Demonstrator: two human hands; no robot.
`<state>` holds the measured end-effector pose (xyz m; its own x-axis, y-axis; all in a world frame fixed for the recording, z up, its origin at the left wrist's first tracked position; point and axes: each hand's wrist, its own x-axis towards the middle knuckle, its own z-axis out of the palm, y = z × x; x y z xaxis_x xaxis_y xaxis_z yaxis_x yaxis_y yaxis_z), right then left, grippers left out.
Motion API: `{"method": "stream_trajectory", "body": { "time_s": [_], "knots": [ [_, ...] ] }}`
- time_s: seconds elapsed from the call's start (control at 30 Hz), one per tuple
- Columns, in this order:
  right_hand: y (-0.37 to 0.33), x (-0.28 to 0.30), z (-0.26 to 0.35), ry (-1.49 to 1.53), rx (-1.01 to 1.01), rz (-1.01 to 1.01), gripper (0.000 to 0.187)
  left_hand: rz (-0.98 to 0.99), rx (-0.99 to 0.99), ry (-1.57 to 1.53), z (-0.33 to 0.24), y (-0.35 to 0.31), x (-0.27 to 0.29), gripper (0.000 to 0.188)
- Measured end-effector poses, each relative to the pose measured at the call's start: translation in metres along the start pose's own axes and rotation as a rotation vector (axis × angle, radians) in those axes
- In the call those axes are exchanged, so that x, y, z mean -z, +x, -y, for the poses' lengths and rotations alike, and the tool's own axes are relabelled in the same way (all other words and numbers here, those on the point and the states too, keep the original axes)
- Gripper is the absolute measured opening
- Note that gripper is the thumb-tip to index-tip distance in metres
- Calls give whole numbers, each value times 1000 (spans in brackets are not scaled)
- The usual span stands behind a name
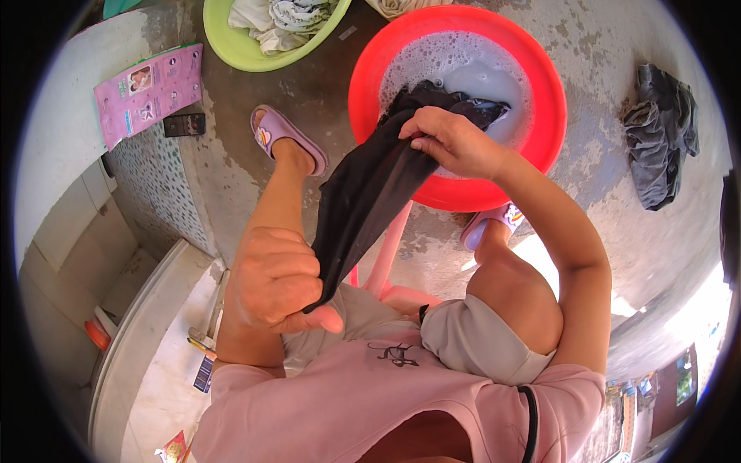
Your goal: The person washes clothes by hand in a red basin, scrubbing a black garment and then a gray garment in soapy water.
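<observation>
A dark wet garment [370, 185] is stretched between my two hands. My left hand [279, 279] is closed around its near end, above my lap. Pinching its edge farther up, my right hand [454, 142] is over the rim of a red basin [549, 100]. The garment's far part hangs into the cloudy, sudsy water [486, 83], and its lower folds are hidden there. What kind of garment it is, I cannot tell.
A green basin [218, 46] with light-coloured clothes stands at the far left. Left of my slippered foot lie a pink packet [150, 91] and a dark phone [184, 125]. Dark clothing [658, 139] lies on the floor at the right. A pink stool leg [390, 247] shows below the red basin.
</observation>
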<state>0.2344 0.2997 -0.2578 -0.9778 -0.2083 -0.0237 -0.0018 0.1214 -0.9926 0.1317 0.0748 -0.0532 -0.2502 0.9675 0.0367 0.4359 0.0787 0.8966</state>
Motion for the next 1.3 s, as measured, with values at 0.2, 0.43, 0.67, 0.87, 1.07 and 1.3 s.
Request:
{"method": "stream_trajectory", "body": {
  "time_s": [0.2, 0.43, 0.67, 0.87, 1.07, 1.3],
  "knots": [
    [5, 25, 23, -105, 118, 45, 9, 12, -9, -65, -2, 1, -1, 55],
    [-1, 21, 15, 112, -83, 173, 10, 8, -20, -58, -2, 1, -2, 56],
    [-5, 16, 9, 168, -62, 207, 8, 17, -10, -52, -1, 1, -2, 59],
    [-13, 14, 10, 154, -65, 213, 9, 32, -1, -33, -4, 3, -2, 58],
    [-27, 14, 13, 199, -103, 153, 10, 34, 0, -54, -5, 0, -1, 54],
    [-29, 14, 9, 270, -161, 207, 10, 63, 19, -77, -7, 4, 0, 52]
  ]
}}
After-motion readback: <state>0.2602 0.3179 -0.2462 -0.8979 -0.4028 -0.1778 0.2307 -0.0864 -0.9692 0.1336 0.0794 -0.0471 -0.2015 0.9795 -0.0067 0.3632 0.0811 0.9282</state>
